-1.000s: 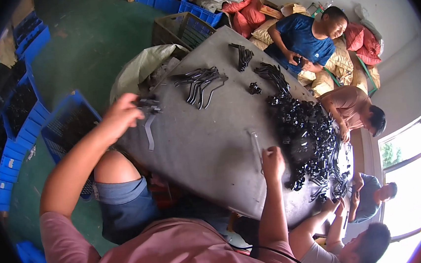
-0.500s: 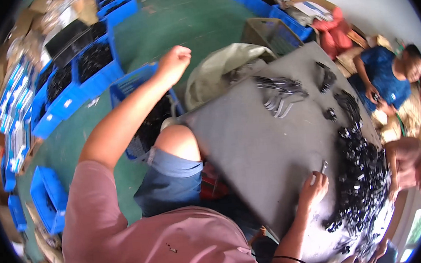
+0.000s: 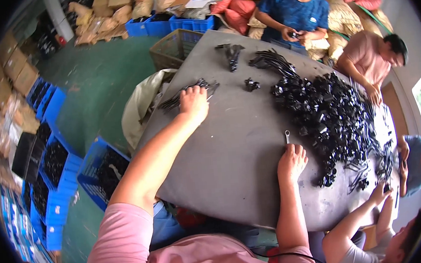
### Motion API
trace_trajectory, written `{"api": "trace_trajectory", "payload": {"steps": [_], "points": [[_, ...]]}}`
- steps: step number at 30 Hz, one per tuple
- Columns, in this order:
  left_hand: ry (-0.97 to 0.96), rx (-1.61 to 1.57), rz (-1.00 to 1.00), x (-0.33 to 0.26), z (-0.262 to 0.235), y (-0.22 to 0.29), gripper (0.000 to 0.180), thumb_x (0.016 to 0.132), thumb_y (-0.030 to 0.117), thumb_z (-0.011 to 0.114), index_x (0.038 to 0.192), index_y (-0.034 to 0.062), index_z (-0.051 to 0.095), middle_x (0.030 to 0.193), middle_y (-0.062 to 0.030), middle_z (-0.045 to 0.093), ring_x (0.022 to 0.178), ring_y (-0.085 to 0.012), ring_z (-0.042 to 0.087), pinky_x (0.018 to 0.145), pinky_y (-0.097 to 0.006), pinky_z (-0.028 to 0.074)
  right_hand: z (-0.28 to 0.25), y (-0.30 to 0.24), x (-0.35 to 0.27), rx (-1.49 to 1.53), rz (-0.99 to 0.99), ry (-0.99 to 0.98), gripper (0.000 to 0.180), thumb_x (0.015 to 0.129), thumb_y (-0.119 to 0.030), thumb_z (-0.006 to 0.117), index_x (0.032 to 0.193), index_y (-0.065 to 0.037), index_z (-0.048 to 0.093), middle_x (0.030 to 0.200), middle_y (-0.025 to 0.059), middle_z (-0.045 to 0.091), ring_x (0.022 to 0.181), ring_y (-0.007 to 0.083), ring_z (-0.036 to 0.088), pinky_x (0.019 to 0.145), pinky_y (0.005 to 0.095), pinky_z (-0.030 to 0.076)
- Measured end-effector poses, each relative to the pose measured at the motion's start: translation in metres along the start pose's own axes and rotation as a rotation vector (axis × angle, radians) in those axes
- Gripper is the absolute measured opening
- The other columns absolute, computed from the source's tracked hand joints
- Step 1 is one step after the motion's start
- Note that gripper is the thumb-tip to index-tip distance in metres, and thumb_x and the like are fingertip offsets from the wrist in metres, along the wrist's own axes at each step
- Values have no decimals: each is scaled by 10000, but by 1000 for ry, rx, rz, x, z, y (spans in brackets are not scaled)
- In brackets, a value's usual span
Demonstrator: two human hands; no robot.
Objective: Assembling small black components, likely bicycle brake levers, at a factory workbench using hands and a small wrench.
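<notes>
A large grey table (image 3: 241, 144) fills the middle of the view, its near edge running from seven o'clock to five o'clock. Across its right half, from one o'clock down to four o'clock, sprawls a heap of black plastic parts (image 3: 333, 117), the biggest thing on it. Other people sit around the far and right sides: one in a blue shirt at twelve o'clock, one in pink at two o'clock, more hands at four o'clock. On the green floor at eight o'clock stands a blue crate (image 3: 102, 172) holding dark parts, with a row of further blue crates (image 3: 48, 144) at nine o'clock. A pale sack (image 3: 141, 105) slumps against the table's left edge at ten o'clock, just below a wire basket (image 3: 176, 47) at eleven o'clock.

The left hand (image 3: 193, 103) lies palm down, fingers together, on a bundle of black hangers (image 3: 187, 91) at the table's far left. The right hand (image 3: 292, 162) rests at four o'clock from it, fingers loosely spread, fingertips touching a small silver wrench (image 3: 287, 136) that lies flat on the table, just beside the heap's edge.

Half a second ago the left arm was stretched out over the blue crate off the table; now it is back on the hangers. The right hand has stayed by the wrench.
</notes>
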State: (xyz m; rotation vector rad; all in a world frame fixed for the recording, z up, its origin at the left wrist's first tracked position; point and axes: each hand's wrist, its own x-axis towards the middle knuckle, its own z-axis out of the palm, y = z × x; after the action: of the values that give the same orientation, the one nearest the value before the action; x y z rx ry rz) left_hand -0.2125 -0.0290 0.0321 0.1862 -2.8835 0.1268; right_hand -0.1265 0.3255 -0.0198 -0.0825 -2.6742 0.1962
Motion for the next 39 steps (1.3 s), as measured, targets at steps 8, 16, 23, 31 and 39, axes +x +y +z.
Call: {"api": "trace_trajectory", "payload": {"steps": [8, 16, 23, 31, 39], "points": [[-156, -235, -203, 30, -17, -10, 586, 737, 241, 740, 1280, 57, 622, 1272, -177, 646, 1234, -335, 614, 1025, -479, 504, -4, 4, 4, 147, -63, 99, 137, 808, -134, 696, 941, -102, 705, 1054, 91, 611, 1075, 304, 576, 943, 454, 433], [-96, -874, -38, -21, -42, -29, 717, 768, 299, 820, 1382, 19, 577, 1191, -186, 624, 1110, -312, 637, 936, -431, 513, 1, 5, 2, 289, -52, 113, 267, 888, -234, 733, 1103, -90, 669, 1071, 114, 623, 1062, 337, 586, 902, 459, 462], [-142, -611, 119, -163, -54, -21, 737, 839, 182, 781, 1475, 54, 431, 1287, -212, 566, 1116, -328, 622, 1002, -464, 500, -61, 82, 66, 254, -101, 637, 304, 878, -161, 746, 1146, -68, 638, 1133, 143, 655, 1109, 341, 602, 981, 492, 453], [-282, -881, 103, -171, -17, -26, 844, 859, 261, 809, 1515, -25, 362, 1207, -198, 581, 1104, -314, 596, 1013, -431, 492, -33, 276, 173, 759, 769, 163, 783, 1007, -637, 483, 1372, 46, 594, 1328, 302, 637, 1216, 458, 607, 1059, 487, 458], [-482, -1061, 37, -166, -20, -27, 845, 880, 256, 783, 1554, 5, 338, 1158, -137, 601, 1027, -248, 585, 932, -382, 506, 8, 212, 174, 629, 672, 100, 871, 950, -723, 509, 1496, -44, 510, 1499, 314, 494, 1366, 451, 505, 1090, 501, 441]]}}
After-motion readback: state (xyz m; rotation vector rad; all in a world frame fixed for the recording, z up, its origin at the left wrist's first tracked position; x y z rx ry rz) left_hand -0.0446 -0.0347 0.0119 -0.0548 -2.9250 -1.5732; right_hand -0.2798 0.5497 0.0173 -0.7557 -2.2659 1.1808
